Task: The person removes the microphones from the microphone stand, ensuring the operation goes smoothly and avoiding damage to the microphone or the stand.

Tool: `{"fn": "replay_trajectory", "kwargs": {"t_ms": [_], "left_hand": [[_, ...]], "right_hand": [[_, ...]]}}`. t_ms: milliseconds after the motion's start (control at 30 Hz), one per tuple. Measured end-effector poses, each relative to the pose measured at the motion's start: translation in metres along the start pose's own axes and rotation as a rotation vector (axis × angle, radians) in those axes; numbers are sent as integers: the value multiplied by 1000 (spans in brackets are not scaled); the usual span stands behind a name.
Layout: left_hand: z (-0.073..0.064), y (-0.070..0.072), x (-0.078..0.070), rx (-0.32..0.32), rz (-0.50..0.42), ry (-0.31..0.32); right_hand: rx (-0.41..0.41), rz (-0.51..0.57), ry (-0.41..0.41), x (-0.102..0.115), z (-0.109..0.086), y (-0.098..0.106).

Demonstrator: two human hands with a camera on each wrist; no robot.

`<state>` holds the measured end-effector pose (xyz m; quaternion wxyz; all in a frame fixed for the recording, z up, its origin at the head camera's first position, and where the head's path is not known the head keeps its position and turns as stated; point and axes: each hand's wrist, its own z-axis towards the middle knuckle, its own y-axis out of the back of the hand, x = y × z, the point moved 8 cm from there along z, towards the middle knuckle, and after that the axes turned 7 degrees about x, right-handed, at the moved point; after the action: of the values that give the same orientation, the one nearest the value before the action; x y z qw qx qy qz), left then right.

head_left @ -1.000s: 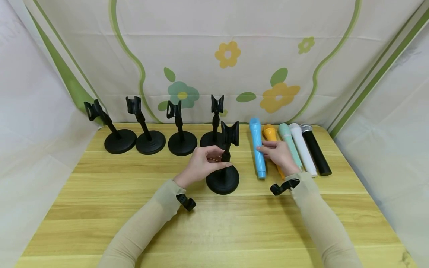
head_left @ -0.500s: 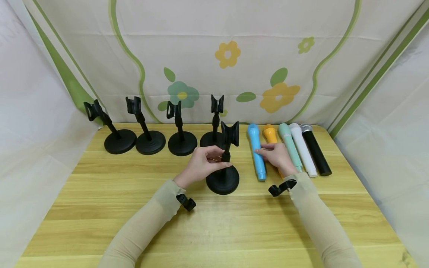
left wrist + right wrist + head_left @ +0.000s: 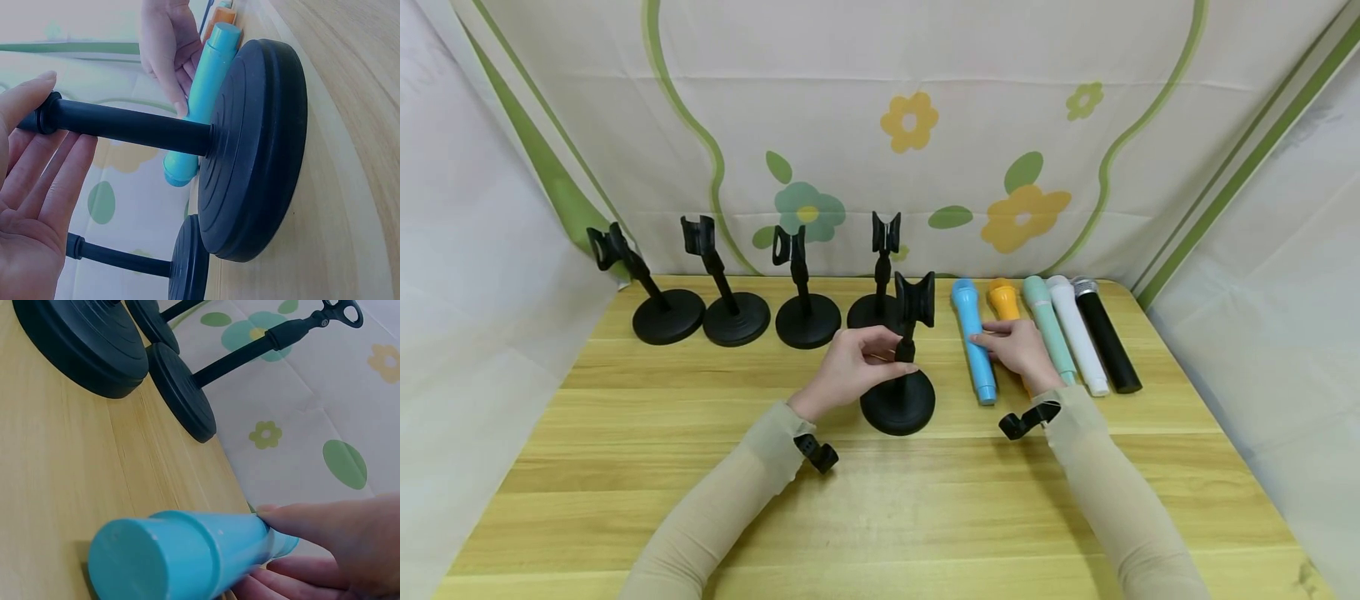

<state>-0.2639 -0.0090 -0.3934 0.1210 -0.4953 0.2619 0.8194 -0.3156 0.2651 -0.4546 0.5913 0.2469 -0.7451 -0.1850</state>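
Note:
In the head view, my left hand [image 3: 847,370] pinches the upright pole of a black desktop microphone stand [image 3: 898,412], whose base rests on the table and whose clip is bare. Thumb and fingers on either side of the pole show in the left wrist view, near its collar. To the right, my right hand [image 3: 1024,352] holds a blue microphone [image 3: 976,358] by the middle of its body, thumb on its near side. The microphone lies at table level, head towards the back. In the right wrist view, the end of the blue microphone [image 3: 187,553] faces the camera.
Several other black stands [image 3: 808,322] line the back left. Right of the blue microphone lie an orange microphone [image 3: 1003,298], partly behind my right hand, a mint-green microphone [image 3: 1051,327], a white one [image 3: 1078,337] and a black one [image 3: 1107,337]. A patterned curtain [image 3: 715,75] hangs behind the table.
The blue microphone has come down and a little left and nearer, with its head lower in view. My right hand shifted slightly with it. The left hand and stand stayed put.

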Motion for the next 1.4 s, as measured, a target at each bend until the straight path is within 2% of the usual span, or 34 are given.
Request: {"fn": "replay_trajectory", "kwargs": {"t_ms": [367, 567, 700, 1000, 1167, 1400], "left_hand": [[0, 2, -1, 5, 47, 8], [0, 2, -2, 6, 57, 7], [0, 3, -2, 6, 62, 6], [-1, 2, 0, 8, 57, 14], [-1, 2, 0, 10, 57, 21], [-1, 1, 1, 12, 34, 39]], "right_hand": [[33, -2, 15, 0, 3, 1], [22, 17, 28, 1, 2, 3], [-9, 29, 69, 9, -1, 9], [-89, 134, 123, 38, -19, 33], [-141, 188, 192, 60, -31, 44], [-133, 280, 291, 87, -47, 44]]}}
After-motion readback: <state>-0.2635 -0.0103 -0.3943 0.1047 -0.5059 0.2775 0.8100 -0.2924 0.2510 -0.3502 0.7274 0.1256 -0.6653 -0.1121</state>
